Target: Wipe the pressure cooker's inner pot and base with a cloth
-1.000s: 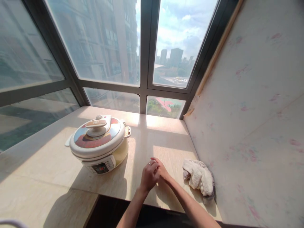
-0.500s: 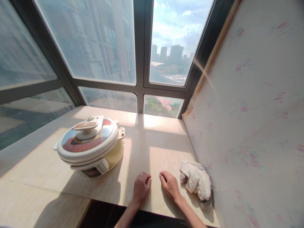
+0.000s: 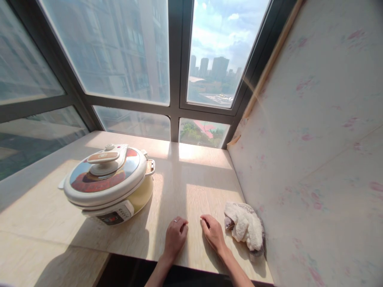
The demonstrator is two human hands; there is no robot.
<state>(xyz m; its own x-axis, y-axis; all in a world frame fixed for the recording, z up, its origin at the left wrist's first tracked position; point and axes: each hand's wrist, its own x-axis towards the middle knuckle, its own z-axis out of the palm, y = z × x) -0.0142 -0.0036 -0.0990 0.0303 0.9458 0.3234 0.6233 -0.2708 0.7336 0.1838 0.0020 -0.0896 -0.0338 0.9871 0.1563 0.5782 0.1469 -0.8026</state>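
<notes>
My left hand (image 3: 176,236) rests on the pale stone-look counter (image 3: 167,191), its fingers curled in a loose fist, with a ring on one finger. Beside it on the right, a short gap away, my right hand (image 3: 213,233) lies in the same curled way. Nothing shows in either hand. A crumpled white and grey cloth (image 3: 245,226) is close to the right hand, not touched by it. To the left of my hands stands a white and cream electric cooker (image 3: 109,183) with its lid on; a control panel with buttons faces me.
Large windows in dark frames (image 3: 174,71) close off the back and left of the counter. Along the right side runs a flower-patterned wall (image 3: 314,159). The counter's front edge has a dark recess (image 3: 122,271) under it at the lower left.
The view has shifted slightly, so the cooker, hands and cloth appear a little further left. Both hands keep their curled pose on the counter.
</notes>
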